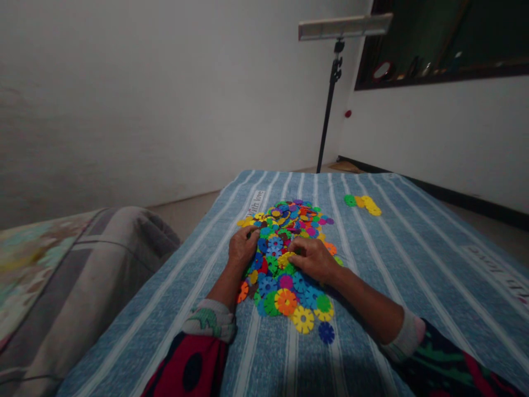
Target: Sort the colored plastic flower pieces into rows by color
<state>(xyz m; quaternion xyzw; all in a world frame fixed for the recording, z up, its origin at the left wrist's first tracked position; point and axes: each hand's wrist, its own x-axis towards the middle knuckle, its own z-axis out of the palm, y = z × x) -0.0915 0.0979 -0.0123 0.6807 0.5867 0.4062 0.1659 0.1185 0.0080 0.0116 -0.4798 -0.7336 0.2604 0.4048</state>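
A heap of colourful notched plastic discs (275,285), flower-like interlocking pieces, lies on the blue striped cloth (165,309). My right hand (316,258) reaches over the heap's right side, thumb and forefinger pinched at a yellow notched disc (285,259). At the heap's left edge rests my left hand (242,246), its fingers curled; anything in them is too small to make out. Nearest me lie an orange disc (286,301), a yellow disc with a hole (303,320) and a dark blue disc (326,332).
A short row of joined green, orange and yellow discs (363,203) lies apart at the far right of the cloth. Behind the table stands a black pole (327,110) carrying a flat panel (345,27). Left of the table is a grey-covered piece of furniture (119,259).
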